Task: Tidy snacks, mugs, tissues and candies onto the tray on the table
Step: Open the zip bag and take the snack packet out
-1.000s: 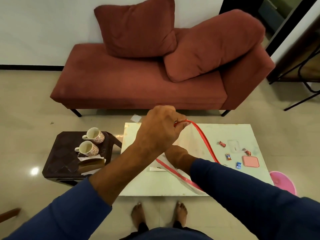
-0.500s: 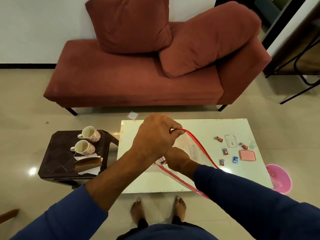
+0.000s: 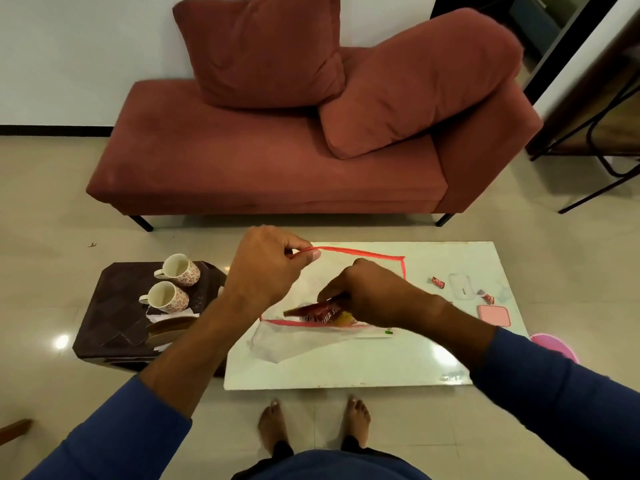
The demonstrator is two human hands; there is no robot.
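Observation:
A clear plastic bag with a red rim (image 3: 363,252) lies open on the white table (image 3: 398,358). My left hand (image 3: 266,268) pinches the bag's upper rim and holds it up. My right hand (image 3: 367,292) is inside the opening, closed on a red snack packet (image 3: 318,311). Two floral mugs (image 3: 173,285) lie on their sides on the dark side table (image 3: 114,306) at the left, next to a brown tissue holder (image 3: 169,325). Small wrapped candies (image 3: 438,282) are scattered on the table's right part. I see no tray that I can name.
A flat pink box (image 3: 493,315) and a clear packet (image 3: 460,285) lie near the table's right edge. A pink bowl (image 3: 554,344) sits on the floor to the right. A red sofa (image 3: 277,161) with cushions stands behind the table. My bare feet (image 3: 311,420) are at the front edge.
The bag's rim has dropped lower and spread wide. My right hand has come up out of the bag holding the red snack packet, which was hidden before.

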